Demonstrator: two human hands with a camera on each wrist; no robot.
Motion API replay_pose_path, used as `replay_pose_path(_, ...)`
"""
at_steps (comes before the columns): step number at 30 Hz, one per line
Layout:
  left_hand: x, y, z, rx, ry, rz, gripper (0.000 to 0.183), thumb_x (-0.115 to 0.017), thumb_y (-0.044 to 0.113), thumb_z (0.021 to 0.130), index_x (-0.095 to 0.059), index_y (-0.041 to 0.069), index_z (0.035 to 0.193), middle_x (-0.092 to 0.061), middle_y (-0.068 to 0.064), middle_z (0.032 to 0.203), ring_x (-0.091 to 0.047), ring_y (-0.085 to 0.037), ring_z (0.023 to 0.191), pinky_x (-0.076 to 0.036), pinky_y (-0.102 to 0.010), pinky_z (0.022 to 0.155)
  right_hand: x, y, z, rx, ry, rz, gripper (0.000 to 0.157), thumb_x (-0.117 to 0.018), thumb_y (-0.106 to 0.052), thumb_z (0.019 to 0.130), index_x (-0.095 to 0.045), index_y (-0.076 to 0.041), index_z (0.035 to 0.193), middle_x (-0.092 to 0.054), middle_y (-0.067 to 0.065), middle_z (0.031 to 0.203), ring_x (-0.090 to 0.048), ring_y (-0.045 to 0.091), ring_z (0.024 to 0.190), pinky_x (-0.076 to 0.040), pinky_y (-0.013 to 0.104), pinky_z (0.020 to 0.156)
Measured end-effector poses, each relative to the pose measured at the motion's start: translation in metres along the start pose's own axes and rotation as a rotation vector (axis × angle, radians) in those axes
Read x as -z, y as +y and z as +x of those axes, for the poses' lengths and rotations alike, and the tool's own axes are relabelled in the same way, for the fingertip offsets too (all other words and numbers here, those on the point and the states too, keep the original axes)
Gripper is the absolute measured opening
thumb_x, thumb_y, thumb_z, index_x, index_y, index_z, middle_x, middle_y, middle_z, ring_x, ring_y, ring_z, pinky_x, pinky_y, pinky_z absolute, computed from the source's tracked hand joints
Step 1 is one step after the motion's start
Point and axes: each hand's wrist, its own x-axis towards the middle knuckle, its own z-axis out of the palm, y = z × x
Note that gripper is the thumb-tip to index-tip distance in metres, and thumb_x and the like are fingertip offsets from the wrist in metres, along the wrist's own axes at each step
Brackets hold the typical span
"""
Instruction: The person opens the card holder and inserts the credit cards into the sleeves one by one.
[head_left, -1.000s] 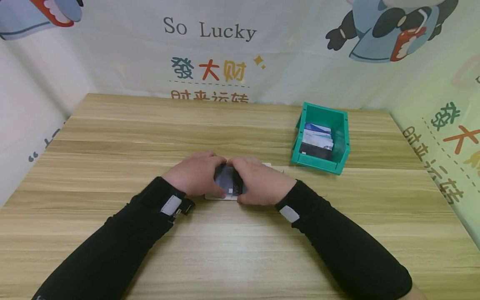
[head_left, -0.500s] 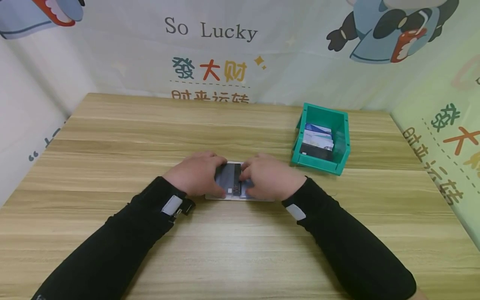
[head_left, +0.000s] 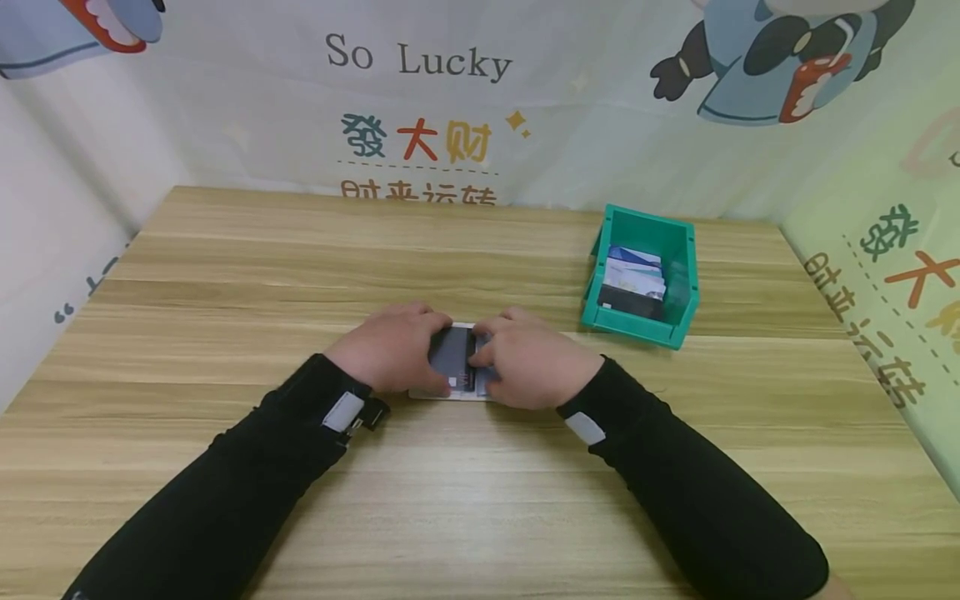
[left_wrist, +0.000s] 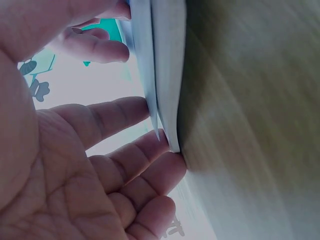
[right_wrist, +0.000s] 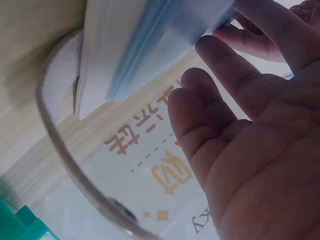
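Note:
A white card holder [head_left: 420, 395] with clear sleeves lies in front of me on the table. A dark grey card [head_left: 450, 354] with VIP lettering is on it, at its left part. My left hand [head_left: 393, 348] spans this side, thumb at the near edge and fingers at the far edge. In the left wrist view, fingertips touch the layered edge of the holder [left_wrist: 167, 75]. My right hand [head_left: 536, 360] is over the right part, fingertips touching the card's right edge. The right wrist view shows bluish stacked sleeves [right_wrist: 145, 45] beside lightly bent fingers; the thumb is hidden there.
A teal bin [head_left: 677, 332] with several cards [head_left: 633, 275] stands at the back right of the wooden table [head_left: 300, 250]. From the holder, a pale strap [right_wrist: 55, 125] with a snap sticks out. A printed cloth [head_left: 262, 108] hangs behind the table.
My right hand drew back rightward off the dark card, uncovering its stripe and the clear sleeve, then came slightly left again with fingertips at its edge. The left hand stayed in place.

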Motion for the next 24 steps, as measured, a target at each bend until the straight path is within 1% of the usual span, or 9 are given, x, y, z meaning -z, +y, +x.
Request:
replay_pose_path(6, 0.000, 0.000, 0.000, -0.005, 0.002, -0.001, 0.081, -0.078, 0.048, 0.067, -0.051, 0.010, 0.133, -0.050, -0.007, 0.123, -0.045, -0.022, 0.093, -0.042, -0.038, 0.077, 0.000, 0.001, -0.002, -0.014, -0.014, 0.015, 0.037, -0.064, -0.030, 0.082, -0.067, -0.022, 0.118, -0.048, 0.007, 0.134, -0.037, 0.021, 0.116, -0.031, 0.034, 0.100)
replay_pose_path(9, -0.001, -0.001, 0.000, -0.006, 0.000, 0.004, 0.081, -0.078, 0.049, 0.067, -0.050, 0.010, 0.133, -0.050, -0.007, 0.124, -0.045, -0.021, 0.094, -0.042, -0.038, 0.078, 0.001, 0.000, -0.002, -0.024, -0.041, 0.006, 0.040, -0.063, -0.031, 0.083, -0.064, -0.024, 0.122, -0.045, 0.007, 0.138, -0.035, 0.022, 0.118, -0.030, 0.034, 0.101)
replay_pose_path(15, -0.001, 0.001, 0.001, -0.011, -0.001, 0.013, 0.081, -0.079, 0.048, 0.066, -0.050, 0.009, 0.132, -0.050, -0.007, 0.124, -0.046, -0.021, 0.094, -0.043, -0.038, 0.079, 0.000, -0.001, -0.003, -0.062, -0.081, 0.001, 0.044, -0.061, -0.033, 0.084, -0.059, -0.027, 0.128, -0.039, 0.006, 0.142, -0.033, 0.023, 0.116, -0.031, 0.035, 0.100)
replay_pose_path(20, -0.001, 0.002, 0.001, -0.017, 0.003, 0.007, 0.081, -0.079, 0.048, 0.066, -0.051, 0.009, 0.132, -0.051, -0.007, 0.124, -0.046, -0.022, 0.094, -0.043, -0.038, 0.079, -0.001, 0.002, -0.003, -0.071, -0.073, 0.032, 0.043, -0.061, -0.032, 0.085, -0.059, -0.027, 0.128, -0.040, 0.006, 0.142, -0.033, 0.024, 0.119, -0.030, 0.036, 0.101)
replay_pose_path(22, -0.001, 0.001, 0.001, -0.016, 0.007, 0.009, 0.080, -0.079, 0.048, 0.066, -0.052, 0.010, 0.131, -0.051, -0.007, 0.123, -0.046, -0.021, 0.094, -0.042, -0.038, 0.079, -0.001, 0.005, -0.002, -0.060, -0.047, 0.066, 0.041, -0.060, -0.030, 0.086, -0.060, -0.024, 0.126, -0.044, 0.005, 0.139, -0.036, 0.022, 0.118, -0.032, 0.035, 0.100)
replay_pose_path(24, -0.002, 0.000, 0.002, -0.015, 0.009, 0.013, 0.079, -0.078, 0.049, 0.066, -0.052, 0.010, 0.130, -0.051, -0.006, 0.122, -0.046, -0.021, 0.092, -0.042, -0.038, 0.078, 0.003, 0.009, -0.002, -0.086, -0.019, 0.129, 0.038, -0.058, -0.030, 0.089, -0.061, -0.021, 0.125, -0.049, 0.003, 0.133, -0.042, 0.016, 0.113, -0.037, 0.032, 0.097)
